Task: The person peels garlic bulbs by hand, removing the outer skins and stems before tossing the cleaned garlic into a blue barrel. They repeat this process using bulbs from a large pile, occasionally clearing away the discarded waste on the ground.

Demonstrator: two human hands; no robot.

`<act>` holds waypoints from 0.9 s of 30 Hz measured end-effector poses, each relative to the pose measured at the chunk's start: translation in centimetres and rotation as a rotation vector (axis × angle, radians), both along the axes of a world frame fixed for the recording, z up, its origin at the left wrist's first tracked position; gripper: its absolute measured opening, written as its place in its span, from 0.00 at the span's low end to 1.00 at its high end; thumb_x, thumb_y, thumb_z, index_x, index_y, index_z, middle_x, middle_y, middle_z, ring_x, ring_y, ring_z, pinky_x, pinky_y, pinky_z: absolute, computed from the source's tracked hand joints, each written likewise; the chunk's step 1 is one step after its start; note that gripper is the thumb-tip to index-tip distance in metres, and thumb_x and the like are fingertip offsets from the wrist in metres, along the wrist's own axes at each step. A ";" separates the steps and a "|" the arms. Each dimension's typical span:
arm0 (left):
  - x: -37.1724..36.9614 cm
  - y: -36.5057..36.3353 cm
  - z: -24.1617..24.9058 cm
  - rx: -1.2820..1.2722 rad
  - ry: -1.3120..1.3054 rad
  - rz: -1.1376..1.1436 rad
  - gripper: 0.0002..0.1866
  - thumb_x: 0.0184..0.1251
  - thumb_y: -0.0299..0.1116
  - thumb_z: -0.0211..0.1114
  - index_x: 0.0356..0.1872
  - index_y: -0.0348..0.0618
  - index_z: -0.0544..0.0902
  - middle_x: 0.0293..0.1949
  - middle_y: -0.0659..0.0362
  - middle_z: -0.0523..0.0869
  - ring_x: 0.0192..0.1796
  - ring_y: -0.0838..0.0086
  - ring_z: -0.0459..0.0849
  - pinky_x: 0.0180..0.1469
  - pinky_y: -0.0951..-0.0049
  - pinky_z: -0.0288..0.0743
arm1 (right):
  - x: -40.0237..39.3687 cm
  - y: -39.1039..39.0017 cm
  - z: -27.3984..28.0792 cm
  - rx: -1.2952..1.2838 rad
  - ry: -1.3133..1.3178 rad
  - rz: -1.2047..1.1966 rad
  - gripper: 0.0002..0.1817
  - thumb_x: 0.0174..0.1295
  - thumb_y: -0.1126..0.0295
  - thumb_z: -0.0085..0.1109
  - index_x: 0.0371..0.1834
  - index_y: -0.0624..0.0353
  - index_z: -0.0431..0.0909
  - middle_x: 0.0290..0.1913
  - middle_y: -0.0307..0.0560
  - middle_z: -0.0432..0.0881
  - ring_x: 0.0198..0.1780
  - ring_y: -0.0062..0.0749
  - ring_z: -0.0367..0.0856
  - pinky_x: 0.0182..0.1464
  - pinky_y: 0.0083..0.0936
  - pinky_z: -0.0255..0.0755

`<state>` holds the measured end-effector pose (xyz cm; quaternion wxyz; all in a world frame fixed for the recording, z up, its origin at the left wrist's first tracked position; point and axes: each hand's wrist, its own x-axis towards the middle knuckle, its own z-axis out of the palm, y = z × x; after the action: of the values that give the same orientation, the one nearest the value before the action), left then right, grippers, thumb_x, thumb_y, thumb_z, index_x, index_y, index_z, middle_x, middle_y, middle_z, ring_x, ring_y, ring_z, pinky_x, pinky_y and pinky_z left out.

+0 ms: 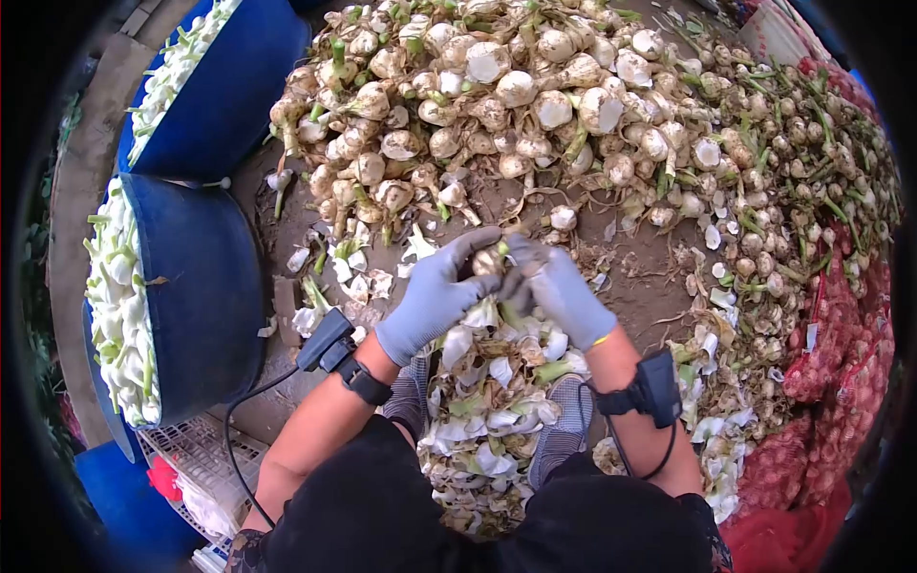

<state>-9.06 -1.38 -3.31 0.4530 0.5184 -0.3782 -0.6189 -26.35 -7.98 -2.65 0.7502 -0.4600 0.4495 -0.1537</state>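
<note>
A garlic bulb (pixel 487 261) with brownish outer skin is held between my gloved hands, above a heap of peeled skins (pixel 487 420) lying between my feet. My left hand (pixel 444 291), in a grey glove, has its thumb and fingers closed round the bulb from the left. On the right side of the bulb, my right hand (pixel 554 286) has its fingers bent in at the bulb's green stem; they are slightly blurred. Beyond my hands lies a large pile of unpeeled garlic bulbs (pixel 516 89).
Two blue tubs (pixel 196 286) of white, peeled garlic with green stems stand at the left. Below them is a white plastic crate (pixel 205 463). Red net sacks (pixel 812 363) lie at the right beside smaller bulbs (pixel 764 172). Skin scraps are scattered on the ground.
</note>
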 end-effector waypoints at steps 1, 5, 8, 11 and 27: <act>-0.4 0.3 -0.1 -0.031 -0.026 0.007 0.27 0.64 0.20 0.65 0.65 0.35 0.71 0.55 0.58 0.80 0.53 0.78 0.80 0.57 0.77 0.75 | -0.3 -0.5 0.7 0.003 0.022 0.025 0.24 0.73 0.52 0.51 0.53 0.66 0.76 0.21 0.38 0.78 0.19 0.17 0.73 0.20 0.14 0.66; -0.9 0.4 0.3 -0.037 -0.182 -0.030 0.23 0.63 0.19 0.66 0.60 0.33 0.73 0.53 0.57 0.80 0.53 0.78 0.80 0.56 0.77 0.76 | -0.1 0.2 0.9 -0.018 0.143 -0.016 0.22 0.72 0.53 0.53 0.46 0.66 0.76 0.21 0.38 0.78 0.17 0.17 0.71 0.19 0.15 0.65; -1.0 0.9 1.2 0.030 -0.101 -0.012 0.23 0.63 0.20 0.67 0.59 0.34 0.74 0.52 0.57 0.81 0.53 0.79 0.79 0.55 0.77 0.76 | 0.0 1.5 1.1 0.000 0.075 -0.082 0.19 0.72 0.56 0.53 0.45 0.65 0.76 0.25 0.38 0.79 0.20 0.16 0.72 0.22 0.15 0.68; -0.7 0.4 2.0 0.021 -0.116 0.034 0.23 0.61 0.21 0.69 0.58 0.35 0.75 0.52 0.58 0.82 0.53 0.80 0.79 0.56 0.77 0.76 | -0.3 2.2 1.1 0.032 -0.048 -0.122 0.15 0.73 0.60 0.52 0.45 0.64 0.76 0.29 0.38 0.80 0.24 0.15 0.75 0.27 0.15 0.71; 0.2 1.3 2.3 0.119 0.315 0.061 0.24 0.62 0.23 0.69 0.61 0.37 0.75 0.50 0.58 0.82 0.46 0.80 0.83 0.49 0.76 0.80 | -1.0 0.7 3.5 -0.017 -0.007 0.014 0.12 0.72 0.65 0.53 0.40 0.66 0.76 0.27 0.42 0.82 0.23 0.17 0.77 0.25 0.17 0.70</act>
<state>-8.89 -0.08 -1.00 0.4938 0.4520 -0.2494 -0.6998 -27.35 -7.31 0.81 0.7488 -0.4689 0.4425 -0.1540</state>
